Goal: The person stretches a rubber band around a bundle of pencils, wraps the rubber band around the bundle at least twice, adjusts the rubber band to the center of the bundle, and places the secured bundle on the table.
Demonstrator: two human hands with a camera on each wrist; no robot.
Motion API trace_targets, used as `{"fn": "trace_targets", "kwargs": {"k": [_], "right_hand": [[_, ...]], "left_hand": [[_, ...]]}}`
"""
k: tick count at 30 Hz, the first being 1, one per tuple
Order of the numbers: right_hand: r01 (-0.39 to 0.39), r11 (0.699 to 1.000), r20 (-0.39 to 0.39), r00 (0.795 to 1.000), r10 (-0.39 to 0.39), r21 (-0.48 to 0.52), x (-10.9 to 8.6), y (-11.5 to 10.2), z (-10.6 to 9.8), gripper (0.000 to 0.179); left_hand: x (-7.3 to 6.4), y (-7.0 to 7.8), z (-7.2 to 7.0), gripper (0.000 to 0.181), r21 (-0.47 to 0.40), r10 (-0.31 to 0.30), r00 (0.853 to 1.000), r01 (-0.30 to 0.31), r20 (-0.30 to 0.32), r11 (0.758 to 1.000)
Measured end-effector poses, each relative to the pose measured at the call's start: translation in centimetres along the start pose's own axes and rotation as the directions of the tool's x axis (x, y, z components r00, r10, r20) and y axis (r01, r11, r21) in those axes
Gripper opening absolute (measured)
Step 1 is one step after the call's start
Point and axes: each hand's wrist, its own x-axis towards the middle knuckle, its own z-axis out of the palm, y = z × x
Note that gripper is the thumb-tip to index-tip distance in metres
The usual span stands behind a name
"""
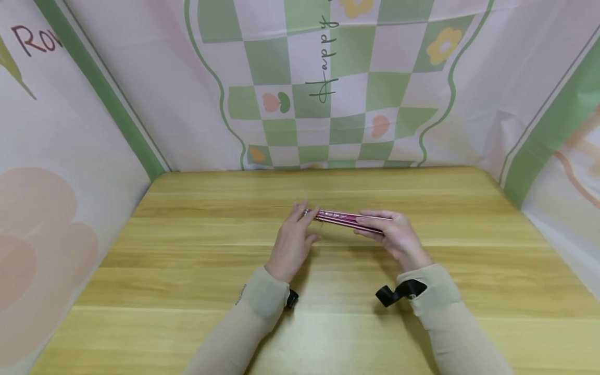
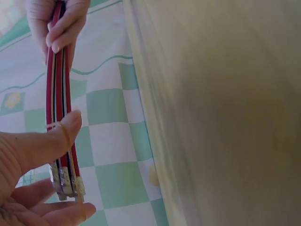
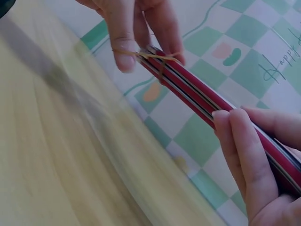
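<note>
My right hand (image 1: 398, 239) grips a slim bundle of red pencils (image 1: 344, 219) with black and pale stripes, thumb on one side and fingers on the other. The bundle slopes up slightly toward its silver-coloured end (image 2: 66, 181), at my left hand (image 1: 289, 245). A thin tan rubber band (image 3: 127, 52) is stretched over the left thumb (image 2: 49, 146) and fingers, which are spread around that end. In the right wrist view, a turn of the band also crosses the bundle close to its tip. The right palm hides the bundle's other end.
Both hands are over a wood-grain table (image 1: 197, 291). Behind it hangs a green-and-white checked cloth (image 1: 314, 125), with printed cloth on both sides too. A black strap (image 1: 396, 292) hangs from the right wrist.
</note>
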Motion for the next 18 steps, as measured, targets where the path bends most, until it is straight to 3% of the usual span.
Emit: {"fn": "trace_targets", "kwargs": {"k": [7,18], "right_hand": [[-0.037,0.994,0.021,0.999,0.039,-0.099,-0.2,-0.5,-0.8,0.024],[-0.069,0.986,0.075,0.994,0.081,-0.152,-0.3,-0.8,-1.3,0.025]], "left_hand": [[0.2,-0.4,-0.1,0.054,-0.01,0.068,0.997,-0.068,-0.028,0.998],[0.5,-0.9,-0.4,0.04,-0.17,0.036,0.999,-0.033,0.016,0.985]]}}
